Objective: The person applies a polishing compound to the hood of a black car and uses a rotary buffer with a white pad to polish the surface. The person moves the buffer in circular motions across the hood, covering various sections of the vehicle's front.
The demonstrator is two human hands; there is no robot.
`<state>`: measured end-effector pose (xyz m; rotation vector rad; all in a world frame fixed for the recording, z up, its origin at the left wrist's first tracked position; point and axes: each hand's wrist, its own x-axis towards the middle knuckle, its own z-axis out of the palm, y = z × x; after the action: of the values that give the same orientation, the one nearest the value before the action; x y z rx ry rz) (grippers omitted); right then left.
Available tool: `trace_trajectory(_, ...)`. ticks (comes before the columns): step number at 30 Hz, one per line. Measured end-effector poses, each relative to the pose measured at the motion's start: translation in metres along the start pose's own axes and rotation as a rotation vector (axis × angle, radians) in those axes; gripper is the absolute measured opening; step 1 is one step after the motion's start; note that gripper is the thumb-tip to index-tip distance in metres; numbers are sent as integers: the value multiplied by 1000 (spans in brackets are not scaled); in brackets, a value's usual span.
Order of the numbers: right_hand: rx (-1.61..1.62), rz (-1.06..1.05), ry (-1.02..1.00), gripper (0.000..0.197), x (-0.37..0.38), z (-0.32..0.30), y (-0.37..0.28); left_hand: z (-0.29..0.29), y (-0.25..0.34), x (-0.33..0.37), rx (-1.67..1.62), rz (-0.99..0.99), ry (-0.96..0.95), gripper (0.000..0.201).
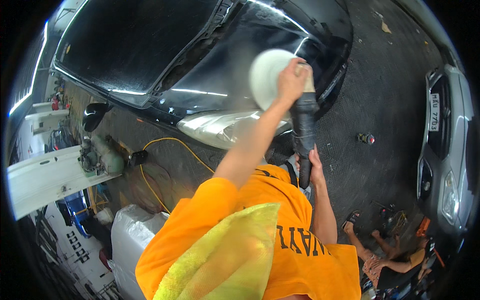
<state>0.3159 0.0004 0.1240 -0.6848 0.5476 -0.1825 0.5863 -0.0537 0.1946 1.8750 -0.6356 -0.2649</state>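
Observation:
A car polisher (304,122) with a dark, tape-wrapped body and a round white pad (267,77) is held in both my hands. My left hand (292,82) is closed over its head, right beside the pad. Lower down, my right hand (315,167) wraps round the rear handle near my waist. The pad lies over the front of a glossy black car hood (215,65), and its blurred rim suggests spinning. Below the pad is the car's clear headlight (215,127), partly covered by my left forearm. Whether the pad presses on the paint I cannot tell.
A yellow cord (182,142) runs over the dark floor to my left. A small can (366,138) stands at right, before a silver car (447,150). Another person (387,265) sits low at the lower right. A green compressor tank (111,157) is at left. A yellow cloth (225,255) hangs on my chest.

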Motion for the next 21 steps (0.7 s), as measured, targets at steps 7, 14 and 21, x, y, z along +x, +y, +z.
trace_trajectory(7, -495, -84, -327, 70, 37, 66, 15, -169, -24, -13, 82, 48, 359, 26)
trace_trajectory(14, -780, -88, -577, 66, 61, 134, 30, -297, -71, -72, -54, -35, 671, 33)
trace_trajectory(21, -766, -116, -466, 85, 47, 134, 9, -272, -62, -45, -8, -22, 562, 36)
